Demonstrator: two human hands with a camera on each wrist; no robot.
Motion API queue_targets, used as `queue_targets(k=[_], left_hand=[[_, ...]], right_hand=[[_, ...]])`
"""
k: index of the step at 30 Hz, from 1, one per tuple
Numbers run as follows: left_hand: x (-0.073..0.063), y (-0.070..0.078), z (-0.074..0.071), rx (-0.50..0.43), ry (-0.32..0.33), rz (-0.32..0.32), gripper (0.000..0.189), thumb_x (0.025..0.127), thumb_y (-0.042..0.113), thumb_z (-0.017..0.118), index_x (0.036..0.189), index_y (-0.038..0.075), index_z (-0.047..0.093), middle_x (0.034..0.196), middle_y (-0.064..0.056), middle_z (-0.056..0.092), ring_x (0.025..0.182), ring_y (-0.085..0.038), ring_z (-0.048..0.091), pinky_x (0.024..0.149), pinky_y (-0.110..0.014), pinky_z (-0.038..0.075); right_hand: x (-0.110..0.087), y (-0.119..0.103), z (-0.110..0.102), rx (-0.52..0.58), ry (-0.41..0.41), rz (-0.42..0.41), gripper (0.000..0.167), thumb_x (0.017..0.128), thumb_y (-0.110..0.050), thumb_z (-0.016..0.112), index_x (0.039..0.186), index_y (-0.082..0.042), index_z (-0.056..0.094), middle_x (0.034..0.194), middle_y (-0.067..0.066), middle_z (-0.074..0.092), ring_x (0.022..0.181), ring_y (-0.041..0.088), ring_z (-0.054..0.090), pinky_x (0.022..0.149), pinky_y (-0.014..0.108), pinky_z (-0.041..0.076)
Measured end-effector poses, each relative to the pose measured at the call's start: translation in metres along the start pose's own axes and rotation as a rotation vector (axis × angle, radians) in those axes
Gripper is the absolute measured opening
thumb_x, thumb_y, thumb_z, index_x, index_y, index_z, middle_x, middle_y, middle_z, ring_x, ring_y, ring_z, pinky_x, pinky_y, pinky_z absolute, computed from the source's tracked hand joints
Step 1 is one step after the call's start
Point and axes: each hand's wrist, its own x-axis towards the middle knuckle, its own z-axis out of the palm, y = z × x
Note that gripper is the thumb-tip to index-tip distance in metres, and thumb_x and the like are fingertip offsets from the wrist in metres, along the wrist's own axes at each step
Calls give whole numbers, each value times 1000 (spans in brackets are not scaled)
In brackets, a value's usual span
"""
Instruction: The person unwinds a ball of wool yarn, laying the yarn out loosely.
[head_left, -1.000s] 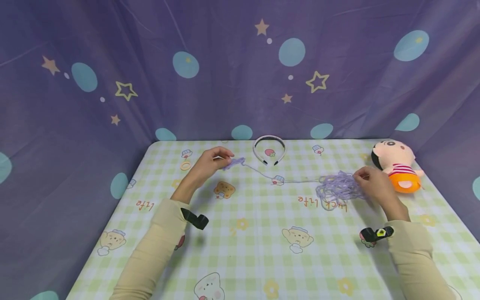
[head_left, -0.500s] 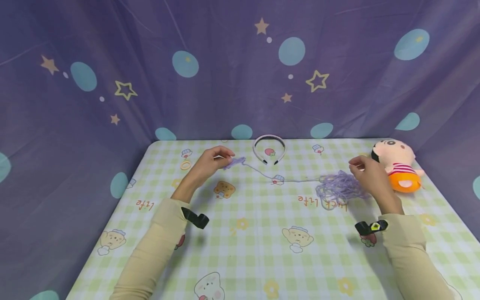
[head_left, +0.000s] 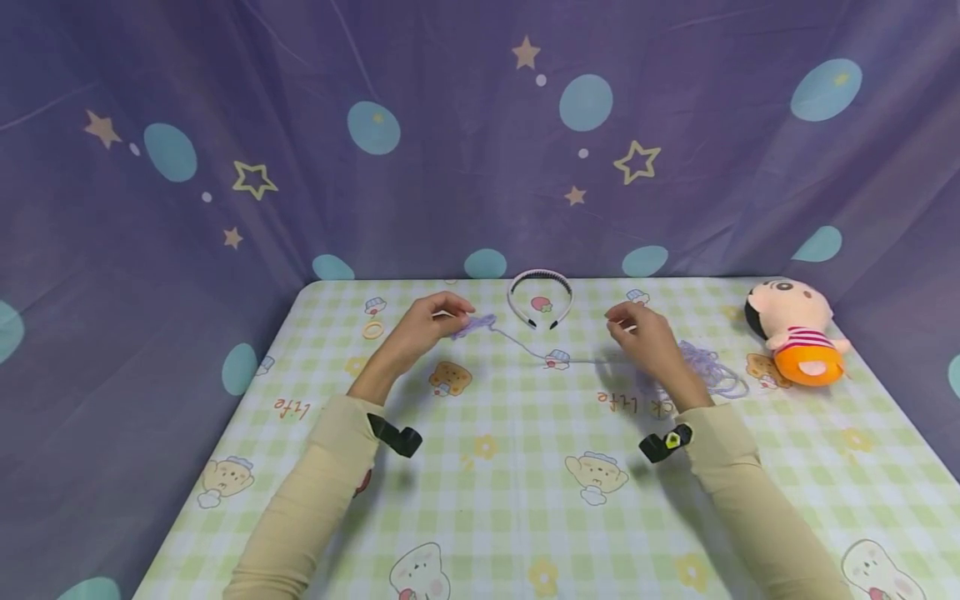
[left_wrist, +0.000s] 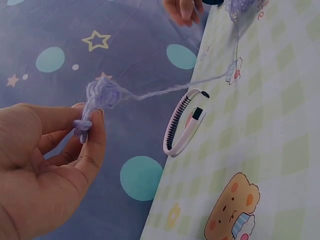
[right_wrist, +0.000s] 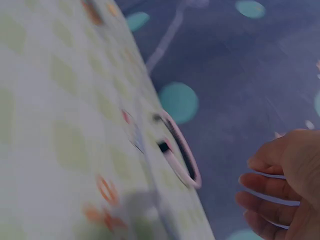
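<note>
Between its thumb and fingers, my left hand pinches a small bundle of light purple yarn above the table. One strand of yarn runs from that bundle down to the tabletop and on to the right. It joins a loose tangled pile of the same yarn, partly covered by my right arm. My right hand hovers left of the pile, over the strand. In the right wrist view its loosely bent fingers hold nothing.
A white headband lies at the table's back, between the hands. A plush doll in orange shorts lies at the right. A pale yellow ring lies behind the left hand. The table has a green checked cover.
My right hand has come away from the yarn pile, rising and then moving left towards the middle. My left hand stays nearly in place with the yarn bundle.
</note>
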Motion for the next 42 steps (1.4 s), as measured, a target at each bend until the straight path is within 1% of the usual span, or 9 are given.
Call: queue_targets(k=[4, 9, 16, 19, 22, 27, 33, 36, 42], left_hand=[[-1, 1, 0, 2, -4, 7, 24, 95, 11, 60, 116, 0, 61, 103, -10, 58, 92, -19, 59, 82, -32, 49], [-2, 1, 0, -1, -4, 12, 23, 95, 11, 60, 116, 1, 61, 102, -8, 58, 91, -18, 59, 83, -36, 49], [-4, 3, 0, -5, 0, 7, 20, 95, 11, 60, 114, 4, 62, 101, -6, 58, 91, -17, 59, 80, -30, 49], [-4, 2, 0, 1, -1, 11, 20, 95, 11, 60, 114, 4, 62, 101, -7, 58, 91, -17, 59, 81, -32, 49], [-3, 2, 0, 7, 1, 17, 20, 95, 11, 60, 114, 4, 62, 101, -7, 58, 90, -17, 59, 82, -34, 49], [-3, 2, 0, 13, 7, 21, 21, 95, 11, 60, 114, 4, 62, 100, -6, 58, 90, -16, 60, 80, -30, 49], [-3, 0, -2, 7, 20, 4, 22, 95, 12, 60, 115, 4, 62, 101, -6, 58, 92, -15, 60, 80, -28, 48], [-3, -2, -3, 1, 28, 5, 22, 95, 12, 60, 115, 3, 62, 101, -8, 58, 91, -16, 60, 80, -30, 48], [-3, -3, -4, -24, 33, 5, 22, 95, 10, 60, 114, 1, 62, 101, -8, 58, 90, -15, 60, 86, -33, 51]], right_hand=[[7, -14, 26, 28, -47, -50, 17, 92, -8, 61, 106, 2, 65, 102, 18, 68, 90, 31, 65, 81, 45, 54], [13, -28, 54, 66, -100, -89, 22, 91, -10, 63, 110, 1, 64, 102, 16, 68, 92, 29, 66, 82, 44, 54], [17, -44, 87, 87, -164, -141, 28, 92, -15, 64, 116, 0, 64, 108, 15, 68, 95, 28, 66, 83, 41, 54], [16, -49, 98, 70, -199, -184, 26, 94, -17, 62, 115, -2, 66, 110, 12, 69, 95, 25, 66, 82, 39, 55], [14, -54, 106, 64, -223, -235, 21, 95, -18, 61, 108, -4, 68, 104, 8, 70, 92, 21, 66, 81, 37, 55], [10, -63, 102, 95, -213, -239, 16, 95, -18, 60, 98, -7, 71, 91, 1, 71, 87, 16, 67, 81, 35, 55], [6, -67, 79, 171, -160, -201, 19, 95, -17, 60, 105, -7, 73, 91, 3, 74, 83, 19, 69, 68, 31, 56], [5, -64, 66, 191, -115, -171, 20, 96, -21, 60, 105, -9, 72, 89, 3, 74, 82, 20, 69, 64, 29, 54], [2, -54, 43, 240, -31, -102, 26, 96, -30, 58, 105, -11, 72, 88, 3, 74, 85, 18, 69, 74, 36, 54]])
